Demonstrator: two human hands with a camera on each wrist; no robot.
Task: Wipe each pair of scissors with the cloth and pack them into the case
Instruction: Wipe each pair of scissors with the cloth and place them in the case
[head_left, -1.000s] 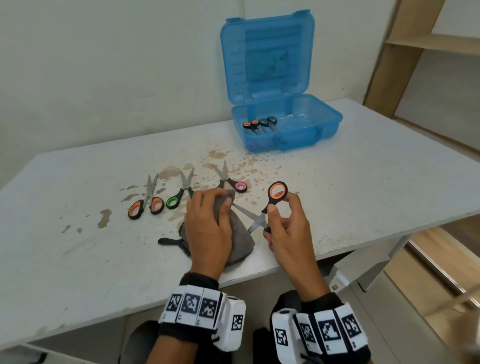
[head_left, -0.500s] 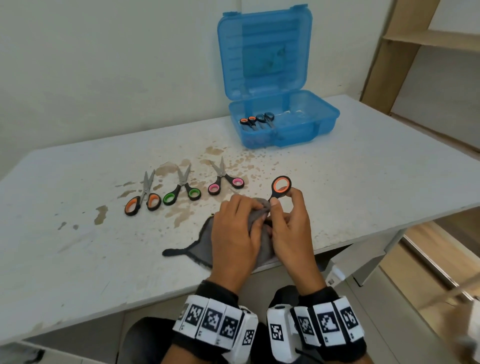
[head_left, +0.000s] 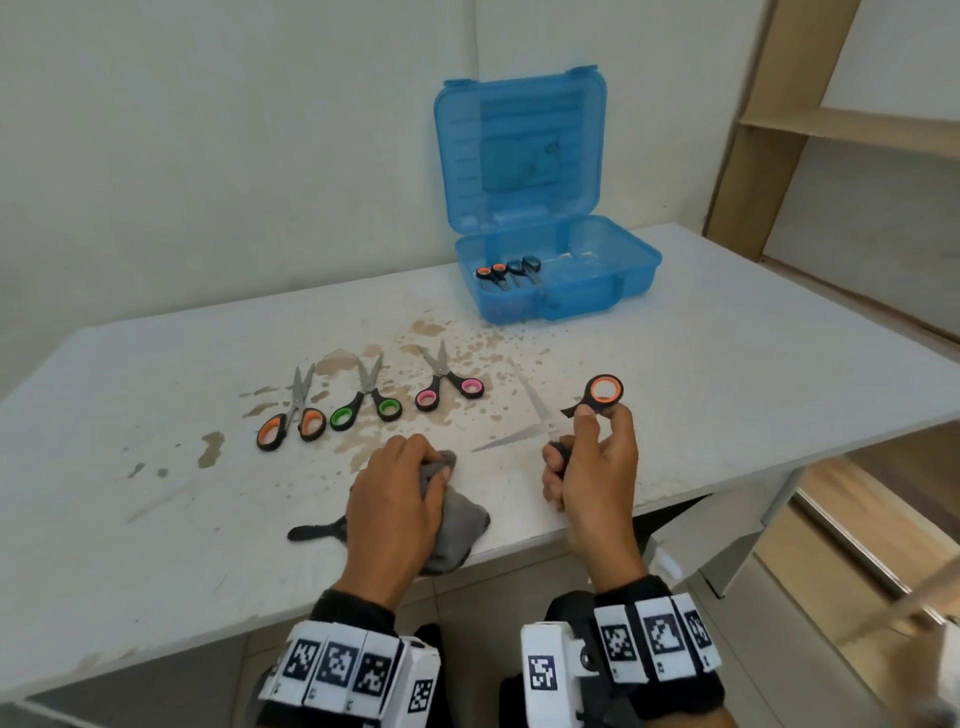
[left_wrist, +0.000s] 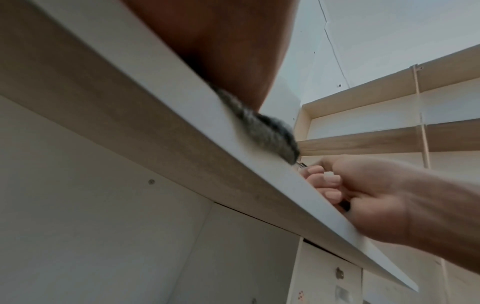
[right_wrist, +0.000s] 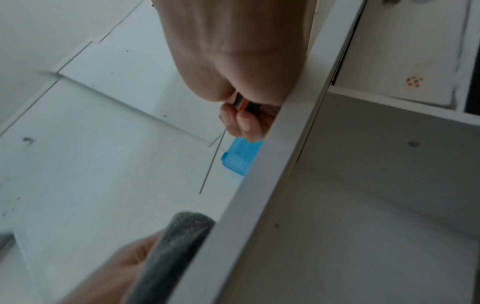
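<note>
The right hand (head_left: 587, 467) pinches the handles of the orange scissors (head_left: 566, 415), blades splayed wide above the surface (head_left: 727, 389), pointing toward the left hand (head_left: 395, 499), which clutches the grey cloth (head_left: 457, 525) just beside. Wiping with the blades this open risks a nicked finger. The blue case (head_left: 639, 260) sits well beyond the right hand, two pairs inside.
</note>
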